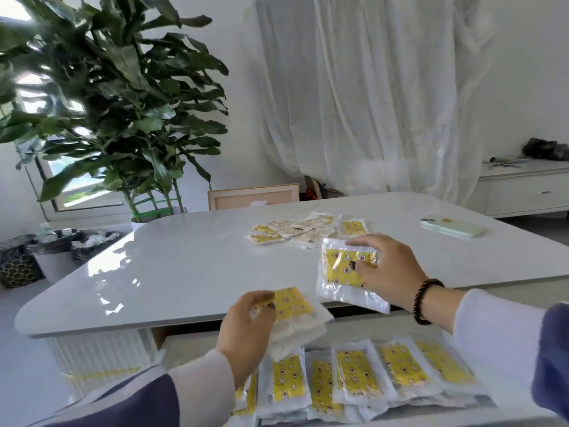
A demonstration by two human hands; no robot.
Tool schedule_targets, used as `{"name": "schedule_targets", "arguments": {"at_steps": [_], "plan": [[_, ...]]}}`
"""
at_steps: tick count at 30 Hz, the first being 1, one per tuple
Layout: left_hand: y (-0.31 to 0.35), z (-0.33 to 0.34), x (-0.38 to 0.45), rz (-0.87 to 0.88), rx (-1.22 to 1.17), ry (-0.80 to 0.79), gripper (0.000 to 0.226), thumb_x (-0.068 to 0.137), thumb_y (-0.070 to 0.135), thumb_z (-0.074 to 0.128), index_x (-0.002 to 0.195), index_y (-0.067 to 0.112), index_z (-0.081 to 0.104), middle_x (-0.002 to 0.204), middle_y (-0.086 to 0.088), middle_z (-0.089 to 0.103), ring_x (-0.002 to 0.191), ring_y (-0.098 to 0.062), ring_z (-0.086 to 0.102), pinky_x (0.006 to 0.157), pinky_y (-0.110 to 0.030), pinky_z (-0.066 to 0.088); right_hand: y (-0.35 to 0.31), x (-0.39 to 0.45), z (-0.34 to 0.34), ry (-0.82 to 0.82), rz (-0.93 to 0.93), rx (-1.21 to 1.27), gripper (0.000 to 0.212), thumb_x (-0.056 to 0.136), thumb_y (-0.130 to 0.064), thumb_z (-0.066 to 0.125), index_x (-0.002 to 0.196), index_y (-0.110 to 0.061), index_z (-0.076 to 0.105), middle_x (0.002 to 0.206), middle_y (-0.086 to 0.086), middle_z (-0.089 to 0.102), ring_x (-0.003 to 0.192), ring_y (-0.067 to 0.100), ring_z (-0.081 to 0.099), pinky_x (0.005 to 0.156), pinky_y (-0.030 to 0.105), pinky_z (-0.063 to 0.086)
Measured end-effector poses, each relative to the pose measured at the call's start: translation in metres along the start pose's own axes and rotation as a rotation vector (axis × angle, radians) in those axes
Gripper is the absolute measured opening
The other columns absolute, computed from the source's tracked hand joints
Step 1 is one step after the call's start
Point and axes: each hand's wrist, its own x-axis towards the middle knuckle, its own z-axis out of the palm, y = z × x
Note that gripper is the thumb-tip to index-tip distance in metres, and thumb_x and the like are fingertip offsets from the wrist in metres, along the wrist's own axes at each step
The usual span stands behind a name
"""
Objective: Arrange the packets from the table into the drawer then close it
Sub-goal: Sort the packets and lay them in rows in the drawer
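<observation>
left hand: pinching a small stack of packets, held just above the drawer's left end; fingers curled round the edge
right hand: fingers spread over a bigger packet at the worktop's near edge, thumb under it, so gripping it I'd say
drawer: open, straight below both hands; row of packets overlapping inside, long axes running away from me
key bit: both held packets sit a short drop above the drawer; left one is nearer the row
pile: more packets beyond the right hand, on the worktop; right hand is closer
phone: off to the right of the pile
writing: yellow patterned print only; nothing readable, too blurry
</observation>
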Motion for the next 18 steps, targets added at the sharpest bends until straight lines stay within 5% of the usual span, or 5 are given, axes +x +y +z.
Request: {"name": "schedule_targets", "arguments": {"at_steps": [2,5,9,13,18], "plan": [[-0.008,0.004,-0.012,-0.013,0.054,-0.055,0.024,0.091,0.014,0.055,0.102,0.034,0.063,0.096,0.014,0.066,0.069,-0.009,0.061,0.055,-0.014,0.047,0.013,-0.015,-0.011,-0.138,0.142,0.002,0.035,0.082,-0.008,0.064,0.112,-0.026,0.064,0.121,-0.01,0.054,0.087,0.014,0.062,0.06,0.005,0.045],[-0.014,0.011,-0.018,-0.025,0.143,-0.12,0.025,0.088,0.012,0.057,0.097,0.034,0.064,0.088,0.01,0.068,0.05,0.0,0.054,0.049,-0.012,0.042,0.042,-0.029,-0.024,-0.376,0.46,-0.002,0.034,0.078,-0.003,0.069,0.11,-0.015,0.067,0.101,-0.002,0.065,0.077,0.008,0.06,0.056,0.01,0.044],[-0.022,0.022,-0.016,-0.125,0.309,-0.224,0.023,0.085,0.016,0.058,0.1,0.033,0.065,0.093,0.011,0.066,0.067,-0.006,0.063,0.052,-0.009,0.045,0.073,-0.028,-0.03,-0.647,0.506,-0.525,0.034,0.092,-0.021,0.052,0.123,-0.008,0.06,0.121,0.008,0.062,0.114,0.02,0.058,0.065,0.015,0.038],[-0.027,0.033,-0.011,-0.276,0.328,-0.239,0.024,0.083,0.015,0.061,0.104,0.024,0.069,0.095,0.002,0.066,0.067,-0.011,0.063,0.048,-0.016,0.048,0.093,-0.027,-0.028,-0.557,0.561,-0.658,0.036,0.097,-0.03,0.039,0.064,-0.017,0.043,0.076,-0.001,0.049,0.091,0.016,0.055,0.058,0.022,0.033],[-0.035,0.045,-0.005,-0.38,0.214,-0.197,0.02,0.087,0.01,0.06,0.103,0.012,0.073,0.075,-0.003,0.063,0.061,-0.016,0.053,0.048,-0.02,0.047,0.127,-0.037,-0.022,-0.426,0.655,-0.507,0.037,0.09,-0.019,0.048,0.057,-0.015,0.034,0.061,-0.003,0.036,0.061,0.012,0.042,0.043,0.019,0.024]]}}
